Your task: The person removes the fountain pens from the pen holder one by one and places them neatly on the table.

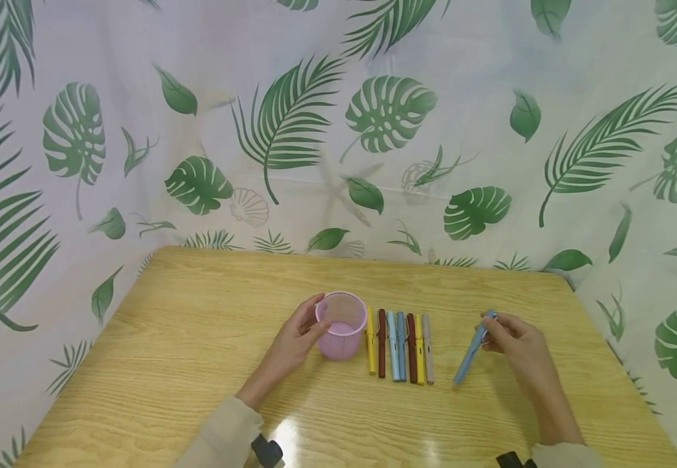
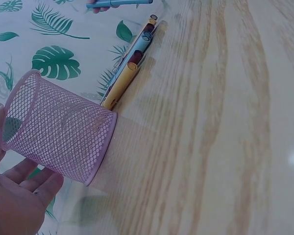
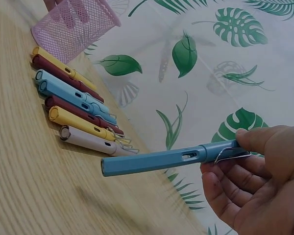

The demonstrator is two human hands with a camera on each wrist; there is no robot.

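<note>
My right hand (image 1: 516, 341) pinched the blue pen (image 1: 471, 351) by its cap end, barrel slanting down-left toward the cup (image 1: 341, 325), which my left hand (image 1: 297, 341) loosely cradled.

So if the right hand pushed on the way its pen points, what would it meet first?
Probably the table: the blue pen in the right hand slants down, tip close above the wood, right of the pen row. Depth is uncertain.

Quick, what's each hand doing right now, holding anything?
Left hand: fingers curled round the pink mesh cup, holding it on the table.
Right hand: pinching the blue pen by its cap end, lifted off the table.
</note>
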